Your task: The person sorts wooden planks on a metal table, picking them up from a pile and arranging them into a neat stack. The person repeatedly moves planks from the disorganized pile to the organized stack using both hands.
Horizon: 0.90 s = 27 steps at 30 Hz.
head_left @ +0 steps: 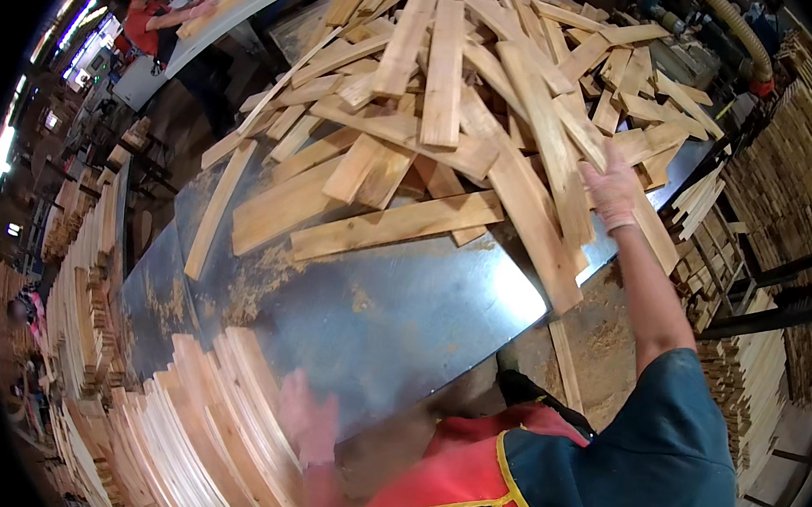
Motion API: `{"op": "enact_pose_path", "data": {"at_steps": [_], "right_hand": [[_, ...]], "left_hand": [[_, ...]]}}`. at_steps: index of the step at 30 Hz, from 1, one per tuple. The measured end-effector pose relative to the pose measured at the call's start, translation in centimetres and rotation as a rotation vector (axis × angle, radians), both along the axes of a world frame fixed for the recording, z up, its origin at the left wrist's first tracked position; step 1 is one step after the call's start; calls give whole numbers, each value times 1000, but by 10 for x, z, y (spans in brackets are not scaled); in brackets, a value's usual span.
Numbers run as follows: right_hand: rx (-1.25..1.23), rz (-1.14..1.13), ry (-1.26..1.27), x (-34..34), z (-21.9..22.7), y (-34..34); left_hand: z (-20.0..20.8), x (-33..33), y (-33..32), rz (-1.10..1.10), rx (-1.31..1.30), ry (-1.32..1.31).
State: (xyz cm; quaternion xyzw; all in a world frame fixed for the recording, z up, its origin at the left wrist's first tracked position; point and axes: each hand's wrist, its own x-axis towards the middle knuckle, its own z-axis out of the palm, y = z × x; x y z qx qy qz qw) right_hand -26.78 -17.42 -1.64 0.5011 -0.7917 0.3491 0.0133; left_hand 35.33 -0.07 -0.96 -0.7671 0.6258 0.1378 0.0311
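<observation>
My right hand [612, 189] is stretched out to the right side of a big heap of loose wooden boards [446, 74]. Its fingers are closed on a long board [655, 239] that slants down past the table's edge. My left hand [308, 421], slightly blurred by motion, has its fingers apart and holds nothing that I can see. It is beside a row of stacked boards [217, 421] standing side by side at the near left; whether it touches them I cannot tell.
The metal table [361, 327] carries sawdust, and a single board [219, 210] lies at the heap's left. A person in red [151, 24] works at a white table [254, 8] at the far left. Lumber stacks [789, 181] and a dark metal frame [779, 296] stand on the right.
</observation>
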Motion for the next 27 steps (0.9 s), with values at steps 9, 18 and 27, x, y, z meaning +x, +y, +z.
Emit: {"op": "enact_pose_path", "data": {"at_steps": [9, 18, 27], "right_hand": [[785, 113, 50, -52, -20, 29], [301, 469, -1647, 74, -56, 39], [467, 635, -1817, 223, -67, 151]], "left_hand": [[-81, -283, -124, 159, 383, 1332], [-69, -311, -127, 264, 370, 1311], [-24, -154, -7, 210, 314, 588]]}}
